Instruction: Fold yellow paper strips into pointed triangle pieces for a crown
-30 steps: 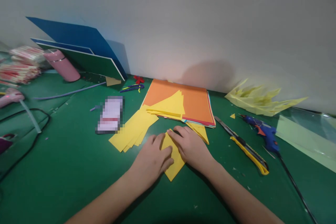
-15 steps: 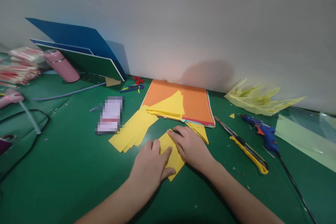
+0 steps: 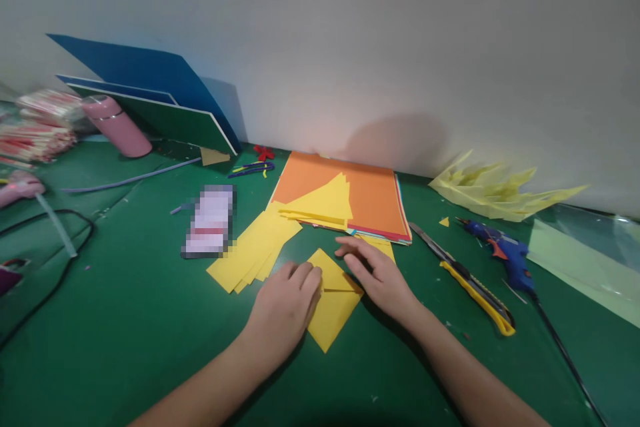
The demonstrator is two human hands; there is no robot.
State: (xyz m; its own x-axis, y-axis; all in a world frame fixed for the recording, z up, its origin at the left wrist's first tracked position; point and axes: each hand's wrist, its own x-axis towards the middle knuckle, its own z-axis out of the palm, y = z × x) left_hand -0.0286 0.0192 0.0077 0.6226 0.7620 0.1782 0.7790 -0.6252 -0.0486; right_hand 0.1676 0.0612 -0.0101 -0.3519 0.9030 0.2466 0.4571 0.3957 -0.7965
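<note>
On the green table in front of me lies a folded yellow paper (image 3: 336, 313), a crease and a flap showing across its middle. My left hand (image 3: 286, 303) is closed at its left corner, fingers curled together over the edge; the thumb is hidden. Beside the right corner, my right hand (image 3: 379, 275) is open, thumb and fingers apart, holding nothing. Just beyond, partly covered by the right hand, are more folded yellow pieces (image 3: 384, 247). Several yellow strips (image 3: 255, 247) fan out to the left, and folded yellow triangles (image 3: 325, 200) rest on an orange sheet stack (image 3: 370, 187).
To the right lie a yellow utility knife (image 3: 473, 287), blade out, and a blue glue gun (image 3: 505, 253) with its cord. A pale yellow pointed paper piece (image 3: 505, 193) stands behind them. A phone (image 3: 210, 220), pink bottle (image 3: 120, 127) and leaning boards (image 3: 165, 113) are at left.
My right hand has lifted off the paper and shifted right, its fingers spreading. My left hand has curled its fingers at the left corner, uncovering the folded flap.
</note>
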